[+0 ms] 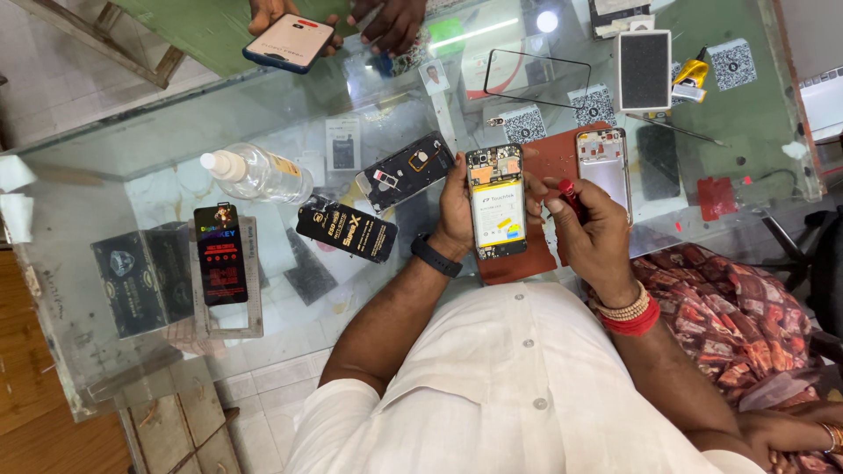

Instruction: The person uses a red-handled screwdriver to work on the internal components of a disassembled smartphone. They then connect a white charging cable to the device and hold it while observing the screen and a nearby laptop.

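My left hand [455, 211] grips an opened phone [497, 204] by its left side; its back is off, showing a white battery and circuit boards. My right hand [590, 230] is closed around a small red-handled tool [568, 193] right beside the phone's right edge. Both hands hover over a reddish-brown mat [553, 158] on a glass counter [176, 175]. A silver phone frame [604, 167] lies on the mat just beyond my right hand.
A black phone back cover [406, 171], clear spray bottle [256, 174], black packets [346, 230] and dark boxes [140, 279] lie to the left. A glass screen panel [537, 77] and a white-framed pad [644, 58] lie further away. Another person's hands hold a phone [290, 41] across the counter.
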`<action>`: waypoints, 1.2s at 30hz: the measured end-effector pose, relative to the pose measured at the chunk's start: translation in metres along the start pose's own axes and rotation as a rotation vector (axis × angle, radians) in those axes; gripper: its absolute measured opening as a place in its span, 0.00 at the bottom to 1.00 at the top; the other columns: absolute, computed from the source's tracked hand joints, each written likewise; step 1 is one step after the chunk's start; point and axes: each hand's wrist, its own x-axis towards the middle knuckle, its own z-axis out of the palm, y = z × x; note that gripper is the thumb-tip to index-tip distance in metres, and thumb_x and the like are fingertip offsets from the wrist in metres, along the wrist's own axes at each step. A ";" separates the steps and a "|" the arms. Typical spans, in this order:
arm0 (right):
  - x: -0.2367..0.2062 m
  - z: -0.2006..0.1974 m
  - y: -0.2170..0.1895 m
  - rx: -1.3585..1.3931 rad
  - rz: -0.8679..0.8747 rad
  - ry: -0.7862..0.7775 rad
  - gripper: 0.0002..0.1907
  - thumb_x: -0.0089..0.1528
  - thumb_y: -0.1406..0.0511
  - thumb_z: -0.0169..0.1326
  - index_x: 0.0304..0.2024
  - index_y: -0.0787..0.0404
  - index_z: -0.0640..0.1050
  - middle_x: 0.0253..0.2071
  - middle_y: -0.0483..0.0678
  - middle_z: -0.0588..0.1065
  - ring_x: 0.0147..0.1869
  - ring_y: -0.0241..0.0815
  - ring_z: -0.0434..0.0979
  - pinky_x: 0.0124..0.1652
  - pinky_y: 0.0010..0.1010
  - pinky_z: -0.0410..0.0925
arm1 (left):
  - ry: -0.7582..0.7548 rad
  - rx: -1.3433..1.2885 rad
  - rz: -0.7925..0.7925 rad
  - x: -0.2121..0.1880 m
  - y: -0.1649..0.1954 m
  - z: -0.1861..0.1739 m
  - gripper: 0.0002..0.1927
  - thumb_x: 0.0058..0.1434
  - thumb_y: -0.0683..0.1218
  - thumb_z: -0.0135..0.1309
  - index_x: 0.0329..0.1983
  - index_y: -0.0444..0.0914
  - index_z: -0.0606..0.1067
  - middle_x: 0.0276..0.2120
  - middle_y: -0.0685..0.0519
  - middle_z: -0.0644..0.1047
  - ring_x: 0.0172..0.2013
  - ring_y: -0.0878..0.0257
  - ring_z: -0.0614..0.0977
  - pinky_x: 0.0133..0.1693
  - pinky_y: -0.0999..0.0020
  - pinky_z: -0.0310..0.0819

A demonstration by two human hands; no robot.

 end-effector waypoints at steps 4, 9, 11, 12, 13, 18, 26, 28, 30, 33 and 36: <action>0.000 0.000 0.003 0.016 -0.047 -0.011 0.15 0.69 0.68 0.56 0.57 0.69 0.76 0.34 0.40 0.74 0.32 0.24 0.65 0.33 0.19 0.62 | 0.016 0.019 0.012 0.000 -0.002 0.000 0.48 0.73 0.74 0.29 0.71 0.27 0.61 0.51 0.37 0.76 0.46 0.48 0.84 0.49 0.46 0.82; 0.001 0.003 0.007 0.047 -0.069 -0.036 0.15 0.69 0.69 0.58 0.57 0.70 0.77 0.35 0.40 0.75 0.36 0.23 0.67 0.36 0.18 0.63 | 0.025 0.003 0.011 -0.001 -0.002 0.000 0.48 0.75 0.73 0.28 0.71 0.26 0.63 0.49 0.38 0.76 0.44 0.51 0.84 0.48 0.50 0.82; 0.001 0.004 0.007 0.065 -0.030 -0.049 0.15 0.69 0.70 0.58 0.57 0.70 0.77 0.34 0.41 0.75 0.36 0.24 0.69 0.36 0.19 0.64 | 0.009 0.007 0.006 -0.001 -0.002 0.001 0.48 0.73 0.74 0.28 0.69 0.26 0.63 0.48 0.39 0.76 0.42 0.52 0.83 0.46 0.50 0.82; 0.000 0.004 0.007 0.074 -0.011 -0.055 0.15 0.69 0.71 0.58 0.57 0.70 0.77 0.34 0.42 0.75 0.36 0.25 0.70 0.35 0.20 0.65 | 0.001 0.009 0.003 0.000 -0.002 0.002 0.48 0.72 0.74 0.28 0.69 0.27 0.63 0.47 0.40 0.76 0.41 0.52 0.83 0.45 0.50 0.83; 0.000 0.004 0.007 0.113 -0.022 -0.072 0.14 0.69 0.71 0.57 0.57 0.70 0.76 0.35 0.42 0.76 0.38 0.26 0.72 0.37 0.20 0.67 | -0.003 0.018 0.002 0.000 -0.002 0.003 0.48 0.73 0.74 0.28 0.69 0.26 0.63 0.46 0.40 0.76 0.41 0.53 0.83 0.45 0.50 0.82; 0.000 0.004 0.006 0.231 -0.039 -0.105 0.11 0.69 0.73 0.54 0.54 0.71 0.74 0.39 0.45 0.78 0.42 0.30 0.79 0.42 0.23 0.73 | -0.008 0.008 -0.025 -0.001 -0.003 0.007 0.47 0.74 0.73 0.27 0.68 0.26 0.64 0.45 0.40 0.76 0.40 0.52 0.83 0.43 0.50 0.82; -0.001 0.005 0.010 0.202 -0.033 -0.096 0.12 0.69 0.73 0.55 0.55 0.70 0.74 0.39 0.46 0.78 0.42 0.29 0.78 0.41 0.22 0.71 | 0.016 0.099 -0.001 -0.003 -0.002 0.005 0.48 0.73 0.73 0.27 0.69 0.25 0.64 0.45 0.38 0.77 0.39 0.52 0.84 0.43 0.52 0.82; -0.001 0.006 0.011 0.203 -0.032 -0.098 0.12 0.69 0.72 0.55 0.55 0.70 0.74 0.38 0.45 0.78 0.42 0.29 0.77 0.41 0.22 0.71 | 0.023 0.109 0.001 -0.003 -0.002 0.004 0.49 0.73 0.73 0.28 0.69 0.25 0.64 0.45 0.38 0.77 0.39 0.52 0.84 0.44 0.53 0.82; -0.002 0.005 0.013 0.190 -0.029 -0.092 0.13 0.69 0.72 0.56 0.55 0.70 0.74 0.38 0.45 0.78 0.42 0.29 0.78 0.41 0.22 0.71 | 0.024 0.122 0.006 -0.004 -0.002 0.004 0.49 0.73 0.74 0.29 0.70 0.25 0.64 0.45 0.38 0.77 0.39 0.52 0.84 0.44 0.54 0.82; -0.002 0.004 0.017 0.151 -0.026 -0.074 0.13 0.68 0.71 0.57 0.54 0.69 0.74 0.37 0.44 0.78 0.41 0.28 0.77 0.40 0.20 0.70 | 0.028 0.141 0.005 -0.004 -0.002 0.003 0.50 0.72 0.74 0.30 0.70 0.24 0.64 0.46 0.39 0.77 0.40 0.53 0.84 0.46 0.55 0.82; -0.001 0.004 0.020 0.062 -0.005 -0.034 0.13 0.68 0.71 0.59 0.55 0.69 0.77 0.32 0.43 0.72 0.34 0.27 0.67 0.35 0.20 0.63 | 0.001 0.115 0.006 -0.002 -0.001 0.002 0.48 0.73 0.73 0.32 0.71 0.25 0.64 0.48 0.39 0.77 0.42 0.53 0.84 0.47 0.55 0.82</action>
